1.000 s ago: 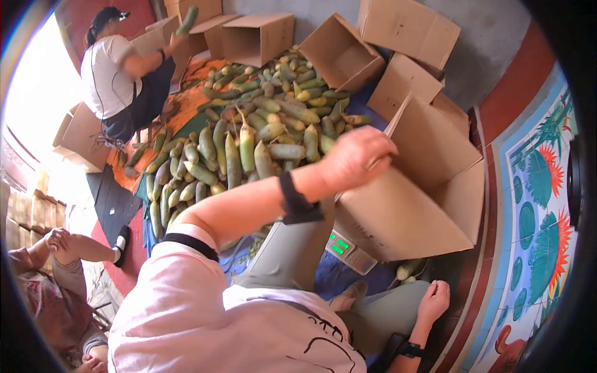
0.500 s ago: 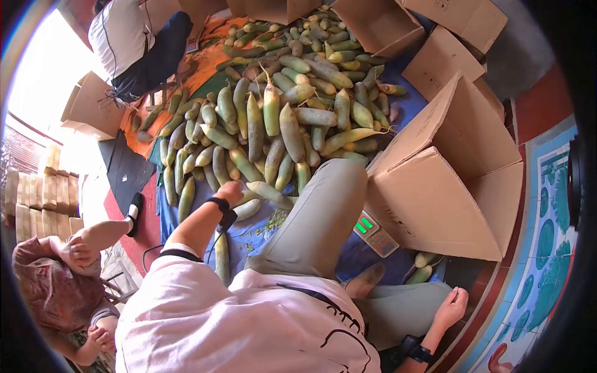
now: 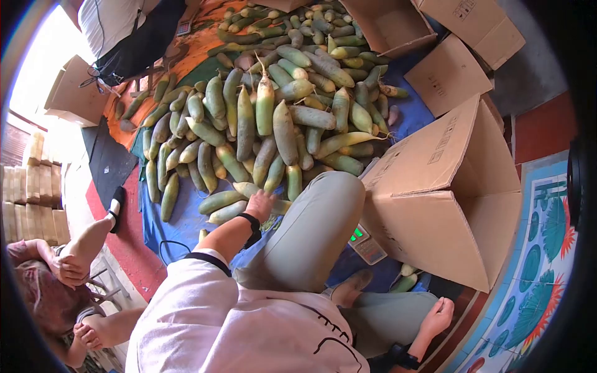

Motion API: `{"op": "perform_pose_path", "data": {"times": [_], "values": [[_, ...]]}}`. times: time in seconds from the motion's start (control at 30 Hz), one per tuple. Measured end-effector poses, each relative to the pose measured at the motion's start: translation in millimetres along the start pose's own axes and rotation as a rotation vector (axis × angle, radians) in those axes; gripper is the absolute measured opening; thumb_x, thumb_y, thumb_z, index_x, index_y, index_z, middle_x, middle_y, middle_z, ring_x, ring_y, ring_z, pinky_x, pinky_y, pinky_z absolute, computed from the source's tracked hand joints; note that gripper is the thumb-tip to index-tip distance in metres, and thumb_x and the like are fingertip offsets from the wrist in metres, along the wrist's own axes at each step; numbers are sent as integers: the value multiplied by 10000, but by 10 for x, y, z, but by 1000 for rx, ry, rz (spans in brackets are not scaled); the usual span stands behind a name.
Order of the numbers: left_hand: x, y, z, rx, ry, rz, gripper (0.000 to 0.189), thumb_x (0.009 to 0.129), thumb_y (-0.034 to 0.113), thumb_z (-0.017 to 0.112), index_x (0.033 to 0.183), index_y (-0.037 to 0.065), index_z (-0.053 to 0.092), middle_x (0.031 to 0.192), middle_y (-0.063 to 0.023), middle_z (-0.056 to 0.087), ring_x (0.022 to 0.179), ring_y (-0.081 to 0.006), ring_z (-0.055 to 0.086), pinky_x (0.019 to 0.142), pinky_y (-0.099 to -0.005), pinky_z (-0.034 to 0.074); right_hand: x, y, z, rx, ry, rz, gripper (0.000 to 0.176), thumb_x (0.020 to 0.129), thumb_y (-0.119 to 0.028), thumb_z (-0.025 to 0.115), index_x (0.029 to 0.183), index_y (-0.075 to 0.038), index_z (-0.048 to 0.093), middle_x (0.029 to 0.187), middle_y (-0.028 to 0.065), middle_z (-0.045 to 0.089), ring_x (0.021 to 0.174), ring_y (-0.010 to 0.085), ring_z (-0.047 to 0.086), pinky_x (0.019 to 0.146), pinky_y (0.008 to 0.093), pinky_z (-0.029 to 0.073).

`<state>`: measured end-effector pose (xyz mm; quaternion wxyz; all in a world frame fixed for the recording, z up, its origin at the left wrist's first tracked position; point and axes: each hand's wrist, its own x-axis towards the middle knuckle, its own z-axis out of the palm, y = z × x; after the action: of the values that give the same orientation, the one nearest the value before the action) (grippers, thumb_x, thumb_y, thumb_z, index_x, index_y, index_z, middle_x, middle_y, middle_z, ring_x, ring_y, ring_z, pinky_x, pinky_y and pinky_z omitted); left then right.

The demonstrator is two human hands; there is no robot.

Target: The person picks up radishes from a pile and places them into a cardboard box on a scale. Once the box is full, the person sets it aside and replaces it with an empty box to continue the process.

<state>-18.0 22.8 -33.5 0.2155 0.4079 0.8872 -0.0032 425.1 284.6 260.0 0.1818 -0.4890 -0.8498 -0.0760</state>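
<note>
Now my left hand [image 3: 260,205], raised by the box [image 3: 429,224] a second ago, covers a radish [image 3: 245,188] at the near edge of the pile [image 3: 286,133], seemingly within grasp; whether it's clamped, I cannot tell. My right hand [image 3: 439,316] rests curled at my knee [image 3: 401,308].

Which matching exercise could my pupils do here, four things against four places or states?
1. small grey digital scale
2. nearest large brown cardboard box
3. bare left hand
4. bare right hand

A. by the grey-green-trousered right knee
B. at the elongated green vegetables
C. display lit green
D. open, inside showing

Pairs: 1-C, 2-D, 3-B, 4-A
</note>
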Motion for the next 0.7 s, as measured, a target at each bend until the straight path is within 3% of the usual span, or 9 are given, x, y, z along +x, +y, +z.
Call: {"op": "perform_pose_path", "data": {"times": [0.13, 0.27, 0.37, 0.5, 0.57, 0.6, 0.7], "values": [[-24, 111, -182, 189, -31, 37, 207, 808, 172, 526, 987, 173, 631, 1021, -33, 539, 1032, -208, 475, 788, -348, 411, 38, -40, 20, 20, -6, -10, 136, 870, -101, 522, 809, 20, 530, 775, 170, 530, 731, 351, 532, 648, 411, 429], [29, 58, -56, 245, -58, 69, 196, 801, 173, 532, 969, 160, 632, 1016, -31, 543, 1029, -216, 482, 793, -352, 412, 47, -40, 40, -5, -12, -5, 136, 869, -100, 521, 804, 19, 529, 776, 174, 528, 729, 354, 530, 645, 415, 428], [6, -60, 108, 221, 11, 114, 188, 785, 175, 550, 950, 148, 634, 994, -37, 552, 1013, -222, 496, 788, -341, 423, 59, -51, 17, 5, -10, -9, 137, 868, -101, 522, 804, 20, 529, 776, 174, 528, 724, 356, 529, 642, 419, 426], [-64, -222, -105, 213, 76, 145, 164, 750, 139, 585, 911, 128, 612, 933, -52, 564, 940, -240, 550, 786, -327, 467, 43, -56, 20, 24, 6, -7, 134, 865, -96, 523, 807, 25, 530, 778, 178, 529, 729, 361, 530, 645, 422, 426], [-52, -336, -251, 165, 208, -23, 174, 732, 131, 614, 902, 114, 586, 918, -60, 568, 933, -246, 562, 781, -342, 478, 38, -66, 8, 37, 18, 2, 132, 864, -94, 522, 809, 26, 531, 779, 180, 530, 732, 364, 531, 647, 423, 426], [-117, -348, -508, 46, 313, -79, 142, 771, 115, 562, 907, 105, 525, 903, -81, 572, 872, -253, 573, 719, -354, 497, 40, -79, -1, 46, 17, 5, 129, 863, -91, 522, 810, 27, 531, 780, 180, 531, 735, 364, 532, 648, 424, 427], [-186, -534, -900, -425, 445, -300, 310, 743, 237, 664, 935, 42, 521, 874, -151, 588, 839, -330, 590, 721, -409, 479, 21, -60, 8, 70, 24, 16, 124, 861, -89, 527, 814, 25, 530, 789, 179, 534, 746, 359, 534, 662, 416, 430]]}}
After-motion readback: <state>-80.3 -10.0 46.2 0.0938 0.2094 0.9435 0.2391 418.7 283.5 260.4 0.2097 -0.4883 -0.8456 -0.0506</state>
